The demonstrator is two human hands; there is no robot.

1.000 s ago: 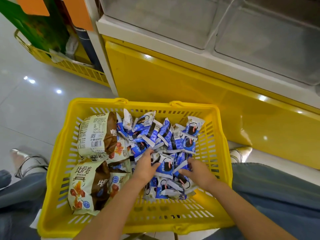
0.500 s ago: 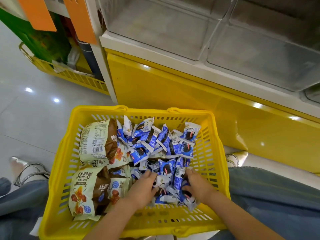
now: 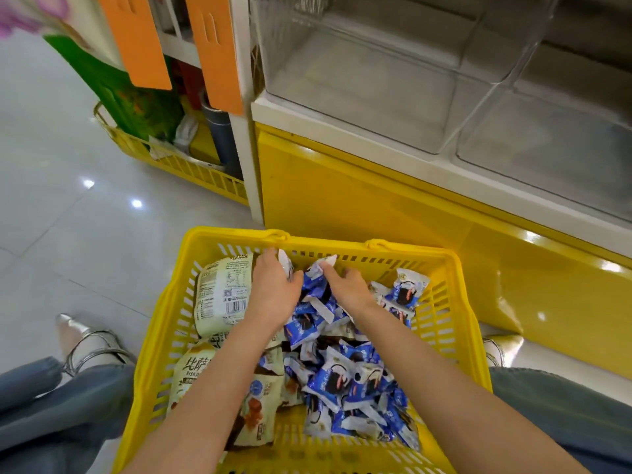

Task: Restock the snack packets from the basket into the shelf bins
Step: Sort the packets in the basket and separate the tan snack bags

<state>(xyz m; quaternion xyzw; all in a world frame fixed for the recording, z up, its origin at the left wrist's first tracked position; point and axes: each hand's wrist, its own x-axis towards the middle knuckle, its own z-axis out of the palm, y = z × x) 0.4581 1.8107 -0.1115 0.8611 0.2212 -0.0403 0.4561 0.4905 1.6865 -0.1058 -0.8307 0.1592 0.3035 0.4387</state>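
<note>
A yellow plastic basket sits on the floor between my knees. Its right half holds a pile of several small blue-and-white snack packets. Larger cream-and-brown snack bags lie along its left side. My left hand and my right hand are side by side at the basket's far wall. Their fingers curl round a bunch of the blue packets gathered between them. Two clear shelf bins stand above and behind the basket, and I see nothing inside them.
The bins rest on a white ledge over a yellow shelf base. A second yellow basket with goods stands at the left. Orange tags hang above it. My shoe is on the tiled floor to the left.
Both hands have moved from the near side of the blue pile to the basket's far wall and now gather packets there. The view has tilted up, showing more of the bins.
</note>
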